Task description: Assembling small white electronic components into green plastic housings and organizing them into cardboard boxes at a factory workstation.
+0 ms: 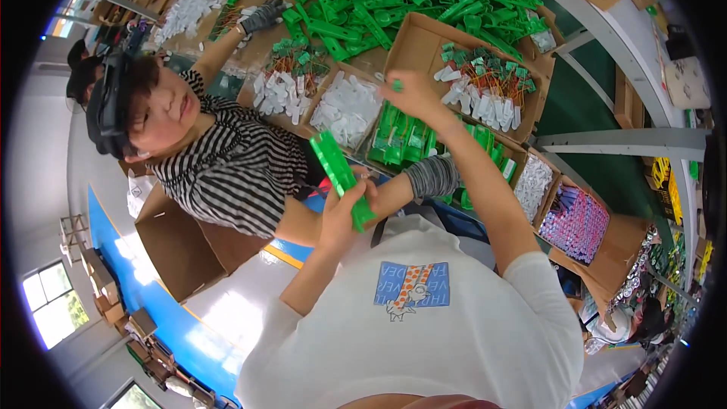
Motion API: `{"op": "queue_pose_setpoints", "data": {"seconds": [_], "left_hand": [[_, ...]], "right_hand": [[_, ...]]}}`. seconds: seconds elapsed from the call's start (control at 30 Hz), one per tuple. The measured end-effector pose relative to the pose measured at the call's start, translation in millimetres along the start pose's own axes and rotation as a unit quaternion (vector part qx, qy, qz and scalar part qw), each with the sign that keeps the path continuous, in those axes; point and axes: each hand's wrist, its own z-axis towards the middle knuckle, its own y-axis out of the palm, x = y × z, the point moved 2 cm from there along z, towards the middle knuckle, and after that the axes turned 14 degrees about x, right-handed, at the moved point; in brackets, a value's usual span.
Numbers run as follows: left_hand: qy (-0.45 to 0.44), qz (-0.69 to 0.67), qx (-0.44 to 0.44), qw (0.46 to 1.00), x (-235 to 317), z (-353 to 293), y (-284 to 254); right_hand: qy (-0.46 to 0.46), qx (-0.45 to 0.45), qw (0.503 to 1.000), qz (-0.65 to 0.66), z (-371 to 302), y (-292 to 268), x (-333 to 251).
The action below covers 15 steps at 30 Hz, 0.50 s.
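My left hand [350, 208] is wrapped round a long green plastic housing [333, 163], held tilted in front of my chest. My right hand [415, 95] is raised over the boxes with its fingers curled together. A small green spot shows at its fingertips, but what it is I cannot make out. Just left of that hand is a box of white plastic pieces [347, 112]. Right of it, small green circuit boards with wires and white parts [488, 91] lie in a cardboard box [416, 34]. Below the hand sit more green housings [401, 136].
A co-worker in a striped top [227, 167] stands at the left; their gloved hand [432, 178] reaches across close to my arms. Green housings [363, 0] are heaped on the table. Trays of small white pieces [533, 182] and pink-purple parts [575, 221] stand at right.
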Motion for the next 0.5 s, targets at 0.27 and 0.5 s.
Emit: {"op": "queue_pose_setpoints", "data": {"seconds": [0.27,0.5], "left_hand": [[-0.023,-0.068,0.012,0.997,18,12,-23],[-0.043,-0.015,0.009,0.999,6,32,-23]], "right_hand": [[-0.302,-0.213,0.844,-0.389,36,170,70],[-0.200,0.001,0.977,-0.079,39,123,68]]}}
